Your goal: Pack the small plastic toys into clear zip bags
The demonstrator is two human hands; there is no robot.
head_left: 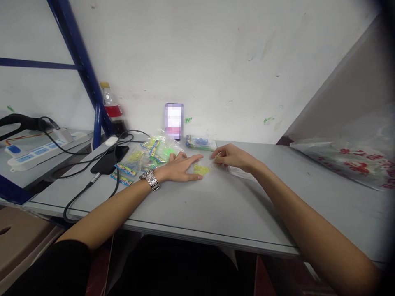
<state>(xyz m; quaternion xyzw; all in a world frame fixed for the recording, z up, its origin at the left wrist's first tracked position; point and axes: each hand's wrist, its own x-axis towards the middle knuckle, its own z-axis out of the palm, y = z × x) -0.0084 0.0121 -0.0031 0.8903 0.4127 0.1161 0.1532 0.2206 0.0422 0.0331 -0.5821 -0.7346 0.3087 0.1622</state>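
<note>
Crowding the left hand point(180, 167) are packets point(154, 151) and cables point(77, 195).

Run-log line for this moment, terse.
left hand: spread beside yellow item | right hand: curled, grip unclear | packets: near left wrist | bottle: left rear

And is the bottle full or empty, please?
Partly full: the bottle shows dark liquid below its red label, and looks clear above it.
</note>
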